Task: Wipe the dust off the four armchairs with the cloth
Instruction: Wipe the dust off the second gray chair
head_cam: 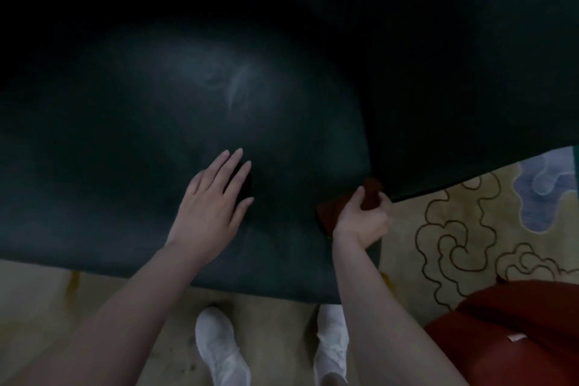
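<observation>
A dark green armchair [131,141] fills most of the view, its seat cushion bulging toward me and its right arm [454,103] rising beside it. My left hand [213,204] lies flat on the cushion with fingers straight. My right hand [363,219] grips a dark brown cloth [371,194] at the cushion's front right corner, by the gap between seat and arm. Part of the cloth is hidden under my fingers.
A beige carpet [445,229] with dark swirl lines and a pale blue patch lies to the right. A red upholstered seat [513,335] sits at the lower right. My white shoes [219,345] stand on the floor just before the armchair's front edge.
</observation>
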Motion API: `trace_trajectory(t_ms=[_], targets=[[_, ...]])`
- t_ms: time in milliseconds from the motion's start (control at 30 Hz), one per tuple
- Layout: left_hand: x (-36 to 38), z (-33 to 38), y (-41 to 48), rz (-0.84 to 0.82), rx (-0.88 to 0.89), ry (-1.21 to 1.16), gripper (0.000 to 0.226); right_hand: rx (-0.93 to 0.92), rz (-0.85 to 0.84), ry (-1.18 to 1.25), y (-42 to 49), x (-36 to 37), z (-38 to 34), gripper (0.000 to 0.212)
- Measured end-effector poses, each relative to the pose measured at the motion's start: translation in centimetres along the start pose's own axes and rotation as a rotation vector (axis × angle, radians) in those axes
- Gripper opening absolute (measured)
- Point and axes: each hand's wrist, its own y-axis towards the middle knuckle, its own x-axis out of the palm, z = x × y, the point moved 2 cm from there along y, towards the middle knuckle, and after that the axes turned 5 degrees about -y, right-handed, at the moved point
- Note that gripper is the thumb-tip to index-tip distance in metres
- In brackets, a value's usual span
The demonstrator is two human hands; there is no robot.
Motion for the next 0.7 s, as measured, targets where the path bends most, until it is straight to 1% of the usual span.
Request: trace_trajectory(t_ms=[67,167,333,467,700], targets=[[-0.4,-0.9,1.0,-0.007,0.015,0.007,0.061,0.005,0.031,-0.021,0.1,0.9,-0.8,0.043],[-0.6,-1.8,2.3,-0.015,0.026,0.017,0.062,0.064,0.086,-0.032,0.2,2.0,-1.7,0.041],[0.0,-3.2,5.2,-0.030,0.012,0.021,0.063,0.198,0.150,-0.011,1.4,4.5,-4.3,0.040],[-0.1,-4.0,8.2,-0.016,0.007,0.006,0.063,0.307,0.197,-0.032,2.9,6.9,-6.7,0.046],[-1.5,-6.1,12.4,0.042,0.005,-0.008,0.063,0.301,0.146,-0.189,5.6,10.2,-10.7,0.044]])
